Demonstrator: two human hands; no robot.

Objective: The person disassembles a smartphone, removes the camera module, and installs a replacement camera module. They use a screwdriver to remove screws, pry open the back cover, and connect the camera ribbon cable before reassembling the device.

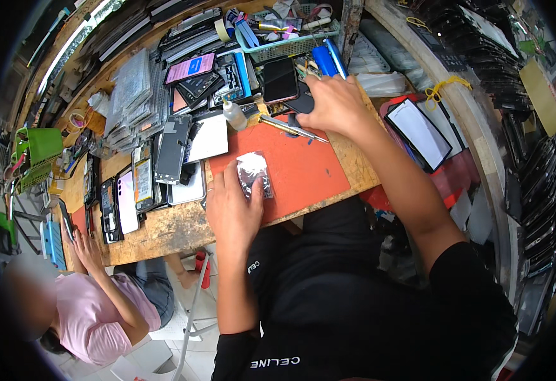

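Observation:
My left hand lies on the near edge of the red-orange mat, its fingers stretched out and apart. Its thumb rests over a shiny silver, clear-edged plastic packet lying flat there. Toward the back right, my right hand grips a dark flat phone-shaped piece, with thumb and forefinger at its edges. That piece sits beside a dark-screened phone, partly behind it. Just below my right thumb, a slim metal screwdriver-like tool lies across the mat.
A white dropper bottle stands behind the mat. Phones and phone parts crowd the left. A green basket of tools sits at the back. On the right is a white-faced panel. Another person's hand is at lower left.

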